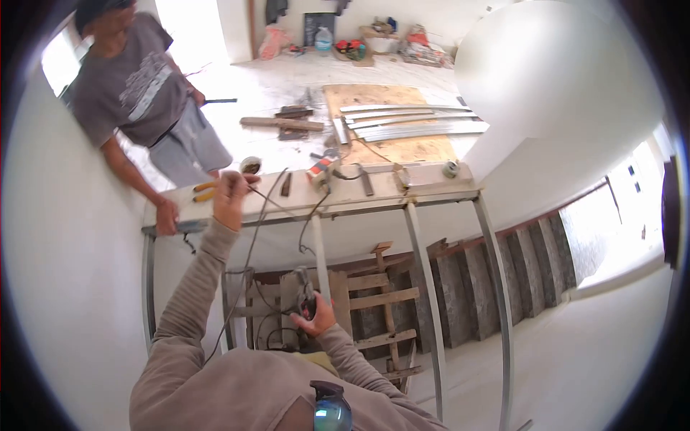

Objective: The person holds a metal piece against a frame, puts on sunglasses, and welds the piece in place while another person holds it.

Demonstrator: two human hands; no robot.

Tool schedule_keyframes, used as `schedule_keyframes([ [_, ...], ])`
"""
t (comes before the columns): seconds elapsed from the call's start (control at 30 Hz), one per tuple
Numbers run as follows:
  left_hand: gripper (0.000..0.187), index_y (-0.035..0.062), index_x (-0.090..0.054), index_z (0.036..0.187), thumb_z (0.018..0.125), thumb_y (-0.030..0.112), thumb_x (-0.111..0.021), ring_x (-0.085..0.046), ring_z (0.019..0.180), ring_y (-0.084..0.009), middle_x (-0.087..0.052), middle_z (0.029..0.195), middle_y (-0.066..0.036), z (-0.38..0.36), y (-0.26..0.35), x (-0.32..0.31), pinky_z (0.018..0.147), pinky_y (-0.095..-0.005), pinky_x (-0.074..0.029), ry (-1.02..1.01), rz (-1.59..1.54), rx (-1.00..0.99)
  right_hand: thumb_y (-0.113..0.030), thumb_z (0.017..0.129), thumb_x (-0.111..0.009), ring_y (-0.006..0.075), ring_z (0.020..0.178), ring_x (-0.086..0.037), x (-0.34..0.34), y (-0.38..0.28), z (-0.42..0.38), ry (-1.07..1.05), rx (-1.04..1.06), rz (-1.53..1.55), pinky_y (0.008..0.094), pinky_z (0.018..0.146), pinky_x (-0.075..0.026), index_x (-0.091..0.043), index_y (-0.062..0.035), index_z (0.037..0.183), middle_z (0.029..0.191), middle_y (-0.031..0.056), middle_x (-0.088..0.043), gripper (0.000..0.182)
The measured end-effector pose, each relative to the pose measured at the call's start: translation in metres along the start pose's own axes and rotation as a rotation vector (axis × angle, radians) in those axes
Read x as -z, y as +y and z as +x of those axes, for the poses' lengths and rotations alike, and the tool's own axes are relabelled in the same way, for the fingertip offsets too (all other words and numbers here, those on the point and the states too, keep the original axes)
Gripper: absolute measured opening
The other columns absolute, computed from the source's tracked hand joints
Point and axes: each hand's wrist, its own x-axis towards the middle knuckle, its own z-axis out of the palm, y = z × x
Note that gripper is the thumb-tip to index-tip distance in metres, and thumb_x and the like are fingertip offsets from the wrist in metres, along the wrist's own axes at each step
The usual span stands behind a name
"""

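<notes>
- While raised to the surface (pixel 431 188) edge, left hand (pixel 231 194) pinching a thin welding rod (pixel 260 192).
- Right hand (pixel 315 316) lower down, closed around a dark electrode holder (pixel 305 291), cable (pixel 248 266) trailing.
- Co-worker's hand (pixel 167 214) resting on the surface's left end.

Single head cam, fisheye, looks steeply down past wearer's arms at stairwell (pixel 467 287), fairly far.
</notes>
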Motion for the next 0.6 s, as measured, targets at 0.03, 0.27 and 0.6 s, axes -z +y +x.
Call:
schedule_keyframes([
  [0.03, 0.004, 0.0079, -0.047, 0.103, 0.102, 0.011, -0.045, -0.063, 0.083, -0.0167, -0.062, 0.09, -0.008, -0.004, 0.037, 0.019, 0.075, -0.0287, -0.054, 0.103, -0.125, 0.026, -0.042, 0.068, -0.084, 0.0325, 0.095, -0.065, 0.008, -0.015, 0.001, -0.051, -0.074, 0.051, 0.0387, 0.084, -0.051, -0.048, 0.0022, 0.124, 0.103, 0.0203, -0.065, 0.08],
  [0.27, 0.017, 0.0122, -0.05, 0.115, 0.099, 0.017, -0.054, -0.04, 0.055, -0.0043, -0.055, 0.079, -0.002, -0.102, 0.165, 0.109, 0.047, -0.0193, -0.034, 0.607, -0.361, 0.367, -0.037, 0.069, -0.082, 0.0221, 0.085, -0.063, 0.007, -0.019, 0.004, -0.052, -0.095, 0.09, 0.0356, 0.078, -0.051, -0.051, 0.0003, 0.121, 0.099, 0.0135, -0.065, 0.071],
  [0.6, 0.035, 0.0077, -0.056, 0.126, 0.092, 0.004, -0.06, -0.06, 0.083, -0.0186, -0.063, 0.1, -0.006, -0.318, 0.107, 0.07, 0.076, -0.0307, -0.05, -0.131, -0.018, 0.425, -0.031, 0.073, -0.08, 0.0192, 0.092, -0.061, -0.002, -0.008, 0.013, -0.148, -0.197, 0.284, 0.034, 0.083, -0.049, -0.054, 0.0024, 0.117, 0.104, 0.012, -0.065, 0.061],
])
